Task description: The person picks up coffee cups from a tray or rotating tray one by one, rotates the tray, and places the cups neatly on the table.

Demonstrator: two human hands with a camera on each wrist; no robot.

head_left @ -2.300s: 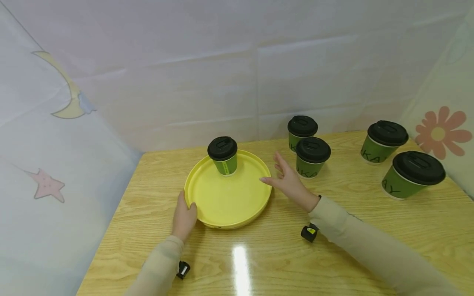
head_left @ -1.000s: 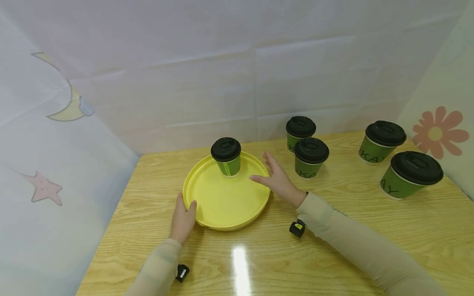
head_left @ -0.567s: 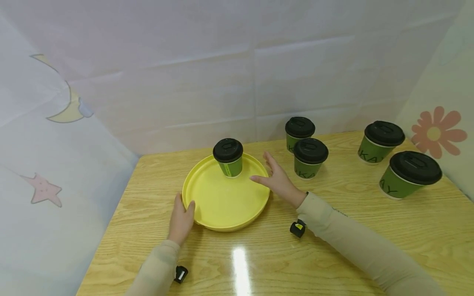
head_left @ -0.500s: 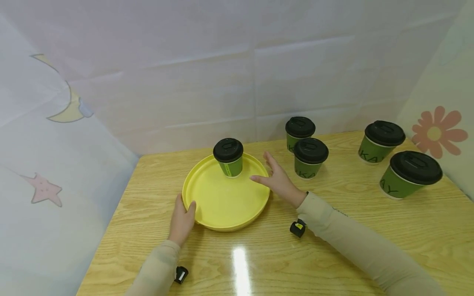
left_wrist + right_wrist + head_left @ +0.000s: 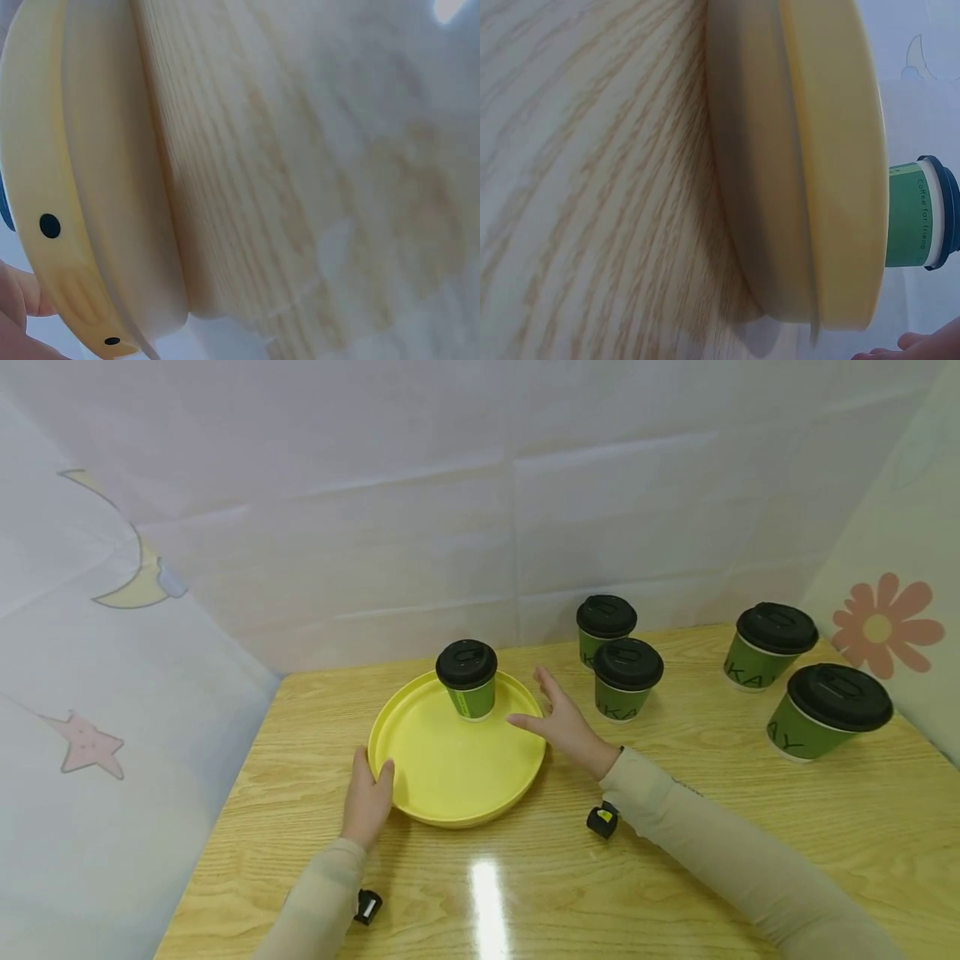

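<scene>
A round yellow turntable [image 5: 450,777] sits on the wooden table, its plate raised on a narrower base [image 5: 124,187]. Toward its back stands a lidded green paper coffee cup [image 5: 471,697], upright; "Coffee for friend" is printed on this cup [image 5: 909,217] in the right wrist view. My left hand [image 5: 369,797] holds the turntable's left rim, thumb over the edge and fingers outside it. At the right side is my right hand [image 5: 566,727], thumb and fingers spread, the thumb overlapping the plate in the head view; nothing is held in it.
To the right stand more lidded green cups: a front one [image 5: 621,693] close to my right hand, another [image 5: 592,647] behind it, and two [image 5: 753,664] [image 5: 810,731] further right. Printed cloth walls [image 5: 375,527] enclose the table [image 5: 570,902] at the back and sides.
The turntable has turned slightly clockwise, carrying its cup to the right. My right hand moved left toward the rim, then stayed there. My left hand has barely shifted.
</scene>
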